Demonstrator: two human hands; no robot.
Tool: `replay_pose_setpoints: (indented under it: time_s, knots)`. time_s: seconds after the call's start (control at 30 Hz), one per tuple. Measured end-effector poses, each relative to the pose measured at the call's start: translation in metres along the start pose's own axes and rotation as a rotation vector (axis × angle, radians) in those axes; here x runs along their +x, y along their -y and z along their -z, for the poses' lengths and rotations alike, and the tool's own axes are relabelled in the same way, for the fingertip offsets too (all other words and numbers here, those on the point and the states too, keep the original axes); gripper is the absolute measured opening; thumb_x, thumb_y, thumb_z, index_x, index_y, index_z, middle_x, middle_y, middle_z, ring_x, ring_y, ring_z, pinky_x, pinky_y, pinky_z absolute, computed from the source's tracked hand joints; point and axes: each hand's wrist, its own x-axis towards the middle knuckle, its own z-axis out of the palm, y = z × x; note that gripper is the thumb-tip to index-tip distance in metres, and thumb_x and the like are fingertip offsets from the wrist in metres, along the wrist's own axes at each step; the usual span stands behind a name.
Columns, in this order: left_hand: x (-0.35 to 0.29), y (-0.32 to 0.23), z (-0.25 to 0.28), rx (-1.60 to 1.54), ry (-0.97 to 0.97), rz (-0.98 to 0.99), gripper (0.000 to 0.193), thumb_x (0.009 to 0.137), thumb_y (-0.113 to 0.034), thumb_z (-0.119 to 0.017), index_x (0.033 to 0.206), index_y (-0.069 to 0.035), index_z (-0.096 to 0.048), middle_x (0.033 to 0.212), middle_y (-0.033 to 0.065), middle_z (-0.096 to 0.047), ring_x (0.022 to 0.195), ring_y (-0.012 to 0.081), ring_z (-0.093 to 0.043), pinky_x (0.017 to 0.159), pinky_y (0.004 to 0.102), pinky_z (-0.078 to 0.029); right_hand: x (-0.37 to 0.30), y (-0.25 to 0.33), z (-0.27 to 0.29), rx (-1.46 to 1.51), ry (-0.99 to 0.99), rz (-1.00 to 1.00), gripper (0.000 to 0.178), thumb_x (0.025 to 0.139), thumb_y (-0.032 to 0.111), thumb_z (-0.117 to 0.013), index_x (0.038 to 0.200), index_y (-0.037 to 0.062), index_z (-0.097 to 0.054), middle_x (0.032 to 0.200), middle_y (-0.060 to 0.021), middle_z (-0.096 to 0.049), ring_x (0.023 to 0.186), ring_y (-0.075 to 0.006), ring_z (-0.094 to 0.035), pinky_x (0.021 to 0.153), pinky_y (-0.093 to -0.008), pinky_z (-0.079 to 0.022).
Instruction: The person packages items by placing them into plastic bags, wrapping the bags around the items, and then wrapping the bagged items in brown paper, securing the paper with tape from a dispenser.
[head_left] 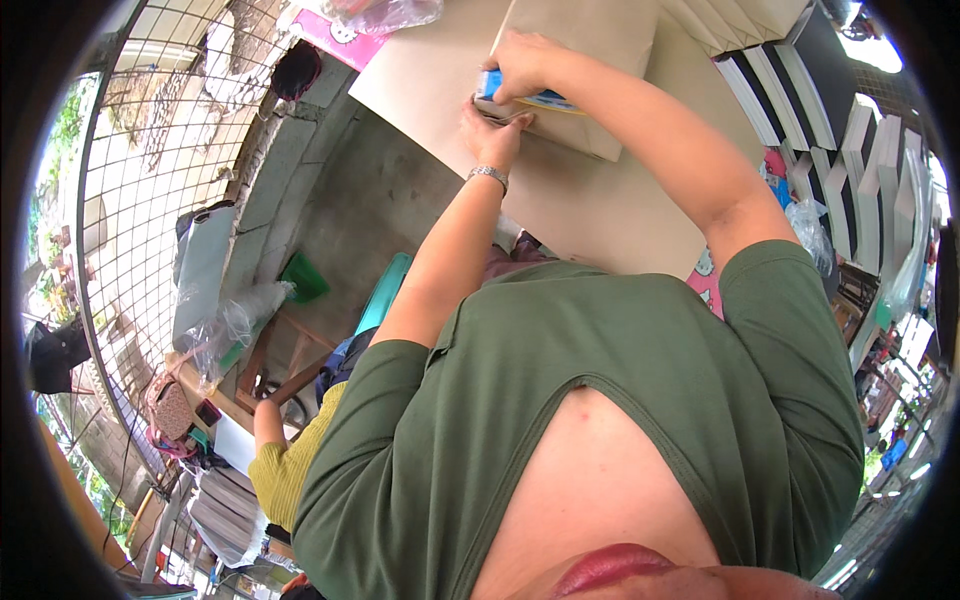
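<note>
Shirt: olive-green short-sleeved cotton shirt (600, 400) of the person, filling the lower frame, closest to the lens.
Sheet: large flat beige cardboard sheet (590, 215) at 12 o'clock, under both hands.
Parcel: tan paper-wrapped flat rectangular parcel (590, 50) lying on the sheet, top centre.
Books: row of dark-covered white-edged books (810, 95) at 2 o'clock.
Right hand (525, 62): clamped over the blue plastic tape dispenser (515, 92), pressed on the parcel's near edge.
Left hand (490, 135): fingers bent, touching that edge just below the dispenser; whether it grips, cannot tell.
</note>
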Motion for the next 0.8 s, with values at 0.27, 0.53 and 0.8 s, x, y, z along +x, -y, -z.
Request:
replay_pose_setpoints:
  time_s: [0.27, 0.53, 0.8]
  knots:
    - [0.005, 0.003, 0.005, -0.018, -0.034, 0.011, 0.095, 0.050, -0.025, -0.087, 0.129, -0.006, -0.037, 0.119, 0.0175, -0.051, 0.114, 0.0336, -0.046, 0.096, 0.0419, -0.038, -0.020, -0.020, -0.003, -0.115, 0.188, -0.122, 0.061, 0.061, 0.036, -0.070, 0.119, 0.0178, -0.062, 0.110, -0.0114, -0.065, 0.101, -0.0269, -0.062, 0.085, -0.0373, -0.050]
    - [0.006, -0.002, 0.007, -0.030, 0.019, 0.048, 0.097, 0.049, -0.024, -0.088, 0.129, -0.004, -0.037, 0.121, 0.0185, -0.050, 0.116, 0.0340, -0.044, 0.100, 0.0427, -0.035, -0.092, -0.087, -0.039, -0.082, 0.195, -0.266, 0.061, 0.064, 0.036, -0.073, 0.122, 0.0233, -0.060, 0.114, -0.0061, -0.063, 0.104, -0.0246, -0.060, 0.085, -0.0392, -0.050]
    - [-0.009, -0.002, 0.002, 0.880, 0.071, -0.817, 0.059, 0.084, -0.026, -0.055, 0.139, -0.022, -0.035, 0.145, 0.0034, -0.034, 0.136, 0.0253, -0.028, 0.111, 0.0526, -0.008, -0.057, -0.071, -0.042, -0.363, 0.588, -0.491, 0.034, 0.064, 0.030, -0.072, 0.096, 0.0168, -0.070, 0.097, -0.0032, -0.068, 0.091, -0.0206, -0.064, 0.075, -0.0367, -0.052]
